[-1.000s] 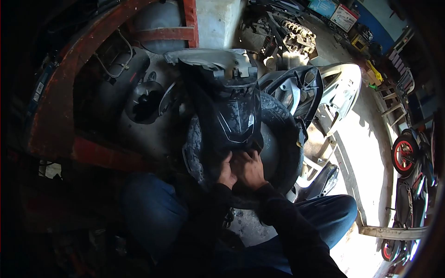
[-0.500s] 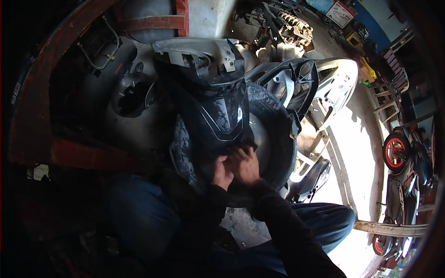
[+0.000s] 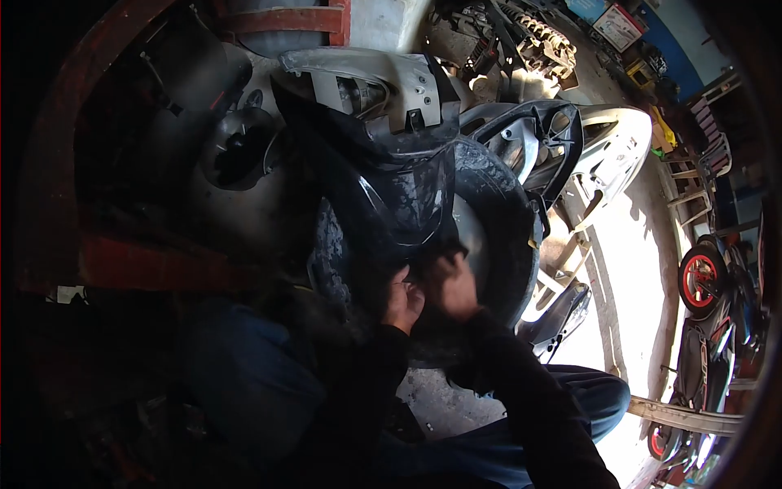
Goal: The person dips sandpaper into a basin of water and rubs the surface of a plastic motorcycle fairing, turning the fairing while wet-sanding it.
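A dark scooter fairing panel [image 3: 403, 191] with a pale grey upper part leans across a round black tub [image 3: 521, 269]. Both hands are over the tub, just below the panel's lower end. My left hand [image 3: 405, 305] has its thumb up and its fingers curled in; whatever it pinches is hidden in shadow. Beside it on the right, apart by a small gap, is my right hand [image 3: 456, 287]. Motion smears its fingers, which are bent over something dark by the panel's lower edge. A pale, shiny patch [image 3: 468, 228] shows inside the tub.
More body panels, black and white [image 3: 615, 151], stand behind the tub to the right. A metal cylinder [image 3: 195, 73] and a round dark-centred part [image 3: 236, 151] lie left. Motorcycles with red wheels [image 3: 702, 275] are far right. A spring shock absorber [image 3: 538, 37] lies at the back.
My hands have come apart slightly; the right one is now blurred and the left one's fingers are more curled. The view has shifted, so the panel and tub appear further right.
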A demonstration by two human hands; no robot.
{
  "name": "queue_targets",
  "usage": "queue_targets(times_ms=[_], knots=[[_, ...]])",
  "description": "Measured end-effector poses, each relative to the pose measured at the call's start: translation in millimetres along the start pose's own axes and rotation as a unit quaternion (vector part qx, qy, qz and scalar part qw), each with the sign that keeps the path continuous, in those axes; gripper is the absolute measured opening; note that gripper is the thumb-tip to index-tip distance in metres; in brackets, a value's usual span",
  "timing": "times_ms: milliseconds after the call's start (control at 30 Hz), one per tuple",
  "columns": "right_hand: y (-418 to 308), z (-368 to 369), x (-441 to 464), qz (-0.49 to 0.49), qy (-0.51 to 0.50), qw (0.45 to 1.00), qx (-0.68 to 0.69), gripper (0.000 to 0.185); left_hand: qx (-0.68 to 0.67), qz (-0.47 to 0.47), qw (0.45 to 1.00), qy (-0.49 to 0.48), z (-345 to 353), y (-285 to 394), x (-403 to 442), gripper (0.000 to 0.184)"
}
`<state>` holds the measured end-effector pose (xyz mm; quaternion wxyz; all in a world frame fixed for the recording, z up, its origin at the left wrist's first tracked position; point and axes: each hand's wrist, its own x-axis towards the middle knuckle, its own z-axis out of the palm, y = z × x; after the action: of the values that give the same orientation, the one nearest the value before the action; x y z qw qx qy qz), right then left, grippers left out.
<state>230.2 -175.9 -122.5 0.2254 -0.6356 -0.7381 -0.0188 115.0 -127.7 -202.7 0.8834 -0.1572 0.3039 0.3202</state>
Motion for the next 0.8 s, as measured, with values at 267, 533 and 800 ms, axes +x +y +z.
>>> queue_targets(times_ms=[267, 533, 800], knots=[[26, -22, 21, 0.05, -0.016, 0.995, -0.087, 0.014, -0.039, 0.029, 0.998, -0.026, 22, -4, -14, 0.037], [51, -19, 17, 0.13, 0.03, 0.988, -0.081, 0.022, -0.018, 0.063, 0.997, -0.033, 24, -12, -16, 0.043], [37, -13, 16, 0.17, 0.062, 0.981, -0.069, 0.02, -0.029, 0.074, 0.996, -0.036, 26, -12, -18, 0.039]])
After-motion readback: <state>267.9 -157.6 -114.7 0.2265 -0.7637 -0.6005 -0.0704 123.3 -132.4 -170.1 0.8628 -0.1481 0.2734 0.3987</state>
